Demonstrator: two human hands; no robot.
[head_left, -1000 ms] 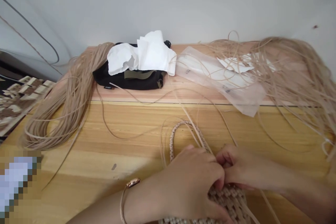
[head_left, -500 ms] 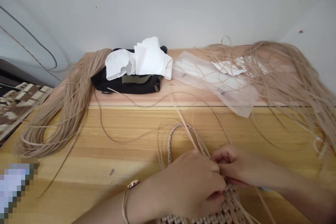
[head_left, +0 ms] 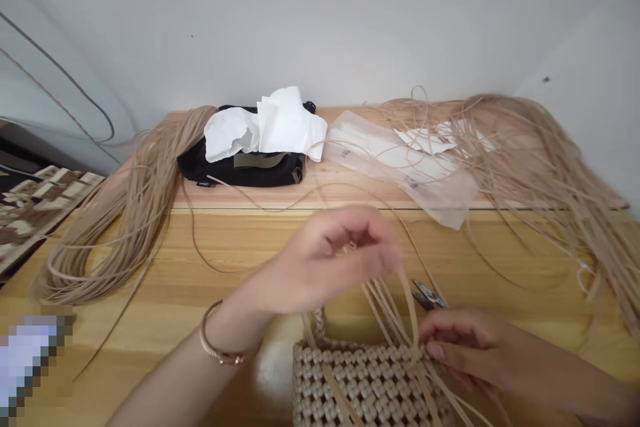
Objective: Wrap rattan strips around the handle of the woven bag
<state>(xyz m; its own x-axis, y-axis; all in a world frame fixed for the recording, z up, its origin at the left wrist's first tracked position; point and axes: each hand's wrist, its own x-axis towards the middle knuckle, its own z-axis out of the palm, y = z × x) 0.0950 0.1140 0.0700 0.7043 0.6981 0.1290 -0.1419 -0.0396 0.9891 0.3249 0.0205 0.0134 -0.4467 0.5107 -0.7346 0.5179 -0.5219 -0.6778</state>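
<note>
A woven basket bag (head_left: 370, 380) in beige strips stands at the lower middle, its lower part cut off by the frame. My left hand (head_left: 345, 253) is raised above its rim, thumb and fingers pinched on a flat beige weaving strip (head_left: 411, 307) that runs down to the bag's top right corner. At that corner my right hand (head_left: 460, 347) has its fingers curled against the weave; whatever lies between them is hidden. Several loose strip ends stick out of the bag. Behind my right hand lies a metal-tipped tool (head_left: 426, 295), its handles covered.
Bundles of beige strips lie at the left (head_left: 120, 213) and right (head_left: 540, 167) of the wooden table (head_left: 225, 333). At the back are a black pouch (head_left: 240, 173) with white tissue (head_left: 285, 123) and a translucent plastic bag (head_left: 400, 167). A blurred-out object (head_left: 30, 360) sits at left.
My left hand has risen off the bag, pulling a strip upward. More of the woven side and the tool's metal tip now show. My right hand has shifted slightly down and right.
</note>
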